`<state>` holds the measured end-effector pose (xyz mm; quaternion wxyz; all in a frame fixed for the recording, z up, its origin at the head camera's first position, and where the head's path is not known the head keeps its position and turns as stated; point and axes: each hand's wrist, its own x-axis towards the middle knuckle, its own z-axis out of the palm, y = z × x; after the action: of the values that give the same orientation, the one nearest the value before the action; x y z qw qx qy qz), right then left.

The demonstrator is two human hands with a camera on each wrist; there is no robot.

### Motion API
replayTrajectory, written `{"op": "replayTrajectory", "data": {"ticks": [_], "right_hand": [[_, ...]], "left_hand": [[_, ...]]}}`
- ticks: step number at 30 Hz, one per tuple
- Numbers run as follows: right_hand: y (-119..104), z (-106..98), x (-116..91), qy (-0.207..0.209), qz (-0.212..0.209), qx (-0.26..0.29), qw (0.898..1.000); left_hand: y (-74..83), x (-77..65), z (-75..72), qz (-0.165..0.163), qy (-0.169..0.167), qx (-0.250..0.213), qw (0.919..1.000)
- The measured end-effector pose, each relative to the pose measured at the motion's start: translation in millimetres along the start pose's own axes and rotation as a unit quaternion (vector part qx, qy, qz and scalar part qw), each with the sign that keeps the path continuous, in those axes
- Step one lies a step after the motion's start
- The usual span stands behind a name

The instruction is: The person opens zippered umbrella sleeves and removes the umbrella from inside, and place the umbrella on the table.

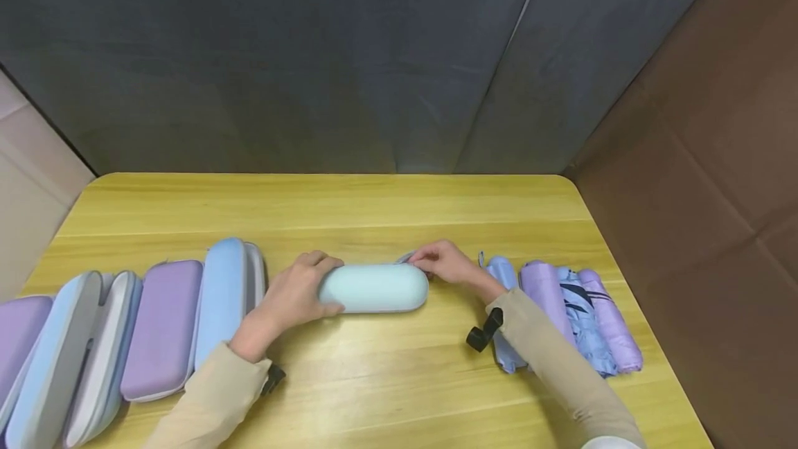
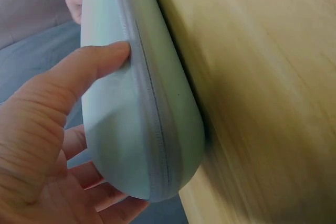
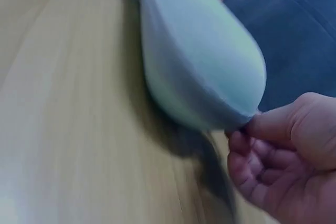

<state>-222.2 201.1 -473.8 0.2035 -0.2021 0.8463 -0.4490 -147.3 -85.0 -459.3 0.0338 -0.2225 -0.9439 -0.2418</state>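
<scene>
A mint-green hard zip case (image 1: 374,288) with rounded ends lies across the middle of the wooden table, closed. My left hand (image 1: 299,287) grips its left end; in the left wrist view the thumb presses beside the zip seam (image 2: 149,98) and the other fingers curl round the far side. At the opposite end, my right hand (image 1: 445,262) pinches at the zip with thumb and forefinger, a short grey strap (image 1: 404,257) beside the fingertips. In the right wrist view the fingertips (image 3: 252,124) meet the seam, and what sits between them is hidden.
Several similar cases, such as a purple one (image 1: 163,328) and a blue one (image 1: 219,296), stand in a row at the left. Several folded umbrellas, including a purple one (image 1: 547,296), lie at the right, partly behind my right sleeve (image 1: 561,366). A dark partition (image 1: 312,61) rises behind the table.
</scene>
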Motion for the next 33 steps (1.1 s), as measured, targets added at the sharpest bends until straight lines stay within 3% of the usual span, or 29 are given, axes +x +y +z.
{"op": "replayTrajectory", "data": {"ticks": [4, 7, 11, 23, 33], "right_hand": [[-4.0, 0.2, -3.6, 0.032, -0.080, -0.140, 0.986], [-7.9, 1.1, -7.7, 0.053, -0.128, -0.226, 0.964], [-8.2, 1.4, -11.6, 0.079, -0.171, -0.293, 0.938], [-6.5, 2.6, -32.3, 0.111, -0.127, -0.299, 0.939], [-17.5, 19.6, -39.8, 0.134, -0.122, -0.270, 0.945]], "left_hand": [[-0.9, 1.0, 0.9, 0.005, 0.006, 0.004, 1.0000], [-1.2, 1.9, 2.5, 0.008, 0.012, 0.010, 0.9998], [-0.6, 2.4, 3.5, 0.005, 0.015, 0.011, 0.9998], [1.0, -0.8, 8.9, -0.027, 0.045, 0.041, 0.9978], [19.3, -5.2, 14.8, -0.077, 0.069, 0.076, 0.9917]]}}
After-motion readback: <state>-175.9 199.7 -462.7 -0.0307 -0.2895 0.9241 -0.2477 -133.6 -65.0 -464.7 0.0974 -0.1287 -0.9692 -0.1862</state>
